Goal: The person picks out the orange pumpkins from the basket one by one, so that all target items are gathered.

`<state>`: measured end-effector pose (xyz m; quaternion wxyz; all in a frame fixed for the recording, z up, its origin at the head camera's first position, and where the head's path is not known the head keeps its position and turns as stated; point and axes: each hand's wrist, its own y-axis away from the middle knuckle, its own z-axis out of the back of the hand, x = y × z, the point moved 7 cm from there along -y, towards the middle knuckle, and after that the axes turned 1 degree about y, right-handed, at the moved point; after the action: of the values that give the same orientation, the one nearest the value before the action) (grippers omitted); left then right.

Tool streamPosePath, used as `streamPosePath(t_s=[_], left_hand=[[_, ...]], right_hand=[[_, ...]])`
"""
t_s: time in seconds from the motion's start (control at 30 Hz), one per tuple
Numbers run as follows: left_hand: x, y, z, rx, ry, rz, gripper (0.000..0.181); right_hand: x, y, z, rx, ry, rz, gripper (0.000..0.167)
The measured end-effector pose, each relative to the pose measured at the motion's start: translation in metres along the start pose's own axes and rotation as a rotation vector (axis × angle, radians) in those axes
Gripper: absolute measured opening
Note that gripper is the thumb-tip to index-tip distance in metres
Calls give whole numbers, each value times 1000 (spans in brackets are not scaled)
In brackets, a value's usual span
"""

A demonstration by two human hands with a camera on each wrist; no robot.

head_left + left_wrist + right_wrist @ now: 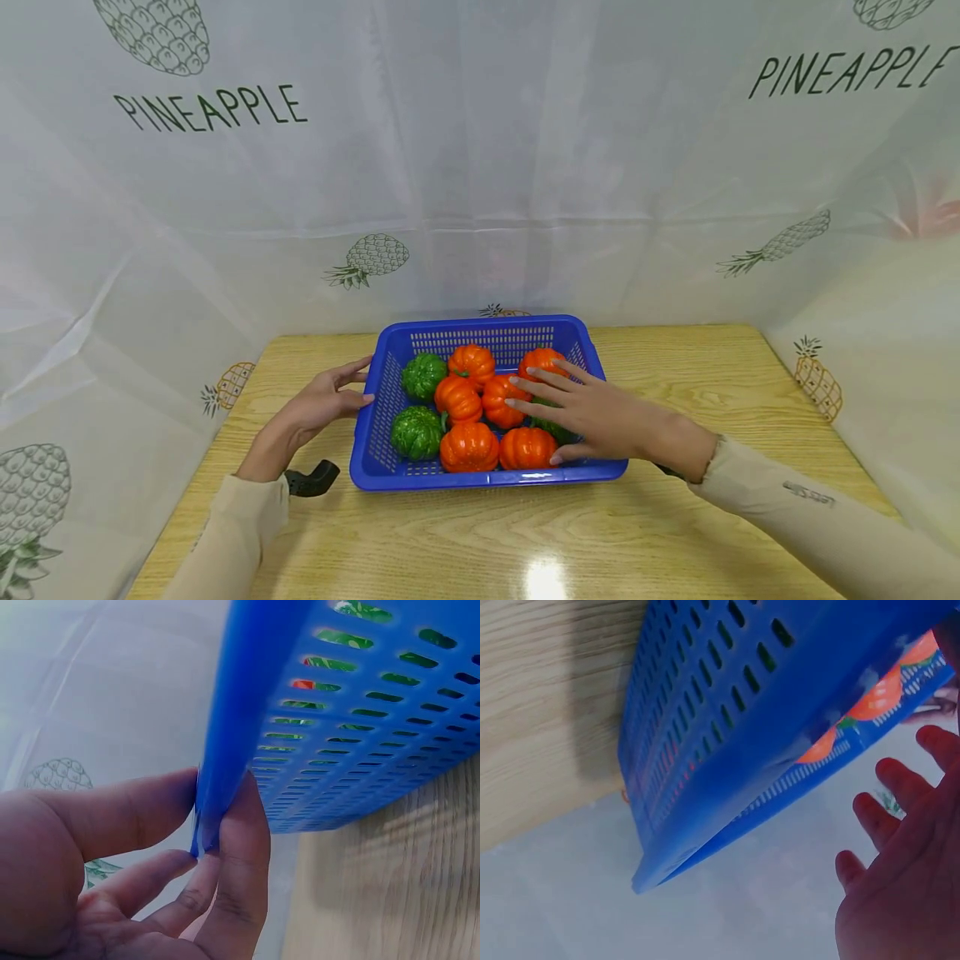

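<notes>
A blue plastic basket (491,479) with slotted walls stands on the table, holding several orange pumpkins (469,447) and a few green ones (417,432). My left hand (330,398) pinches the basket's left rim; the left wrist view shows the thumb on one side of the blue rim (247,690) and a finger on the other. Over the right part of the basket, my right hand (592,408) is spread with its fingers extended above the pumpkins. It partly covers a green pumpkin (552,423). Whether its fingertips touch any pumpkin, I cannot tell.
The wooden table (435,542) extends on both sides of the basket and in front of it. Behind it and at the sides hangs a white sheet (525,167) printed with pineapples. A black strap end (313,479) sticks out by my left wrist.
</notes>
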<state>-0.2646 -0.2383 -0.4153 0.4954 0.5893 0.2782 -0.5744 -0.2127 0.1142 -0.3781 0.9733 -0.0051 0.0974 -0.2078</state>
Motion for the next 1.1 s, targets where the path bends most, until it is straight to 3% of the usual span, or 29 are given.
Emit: streamPosePath(t_s=[0.47, 0.87, 1.1], left_hand=[[4, 1, 1, -38, 37, 23, 78], [9, 0, 3, -45, 37, 28, 77], [8, 0, 2, -44, 35, 31, 77]], right_hand=[[13, -13, -6, 72, 87, 95, 95], [23, -17, -10, 136, 160, 168, 80], [28, -18, -14, 118, 169, 191, 69]])
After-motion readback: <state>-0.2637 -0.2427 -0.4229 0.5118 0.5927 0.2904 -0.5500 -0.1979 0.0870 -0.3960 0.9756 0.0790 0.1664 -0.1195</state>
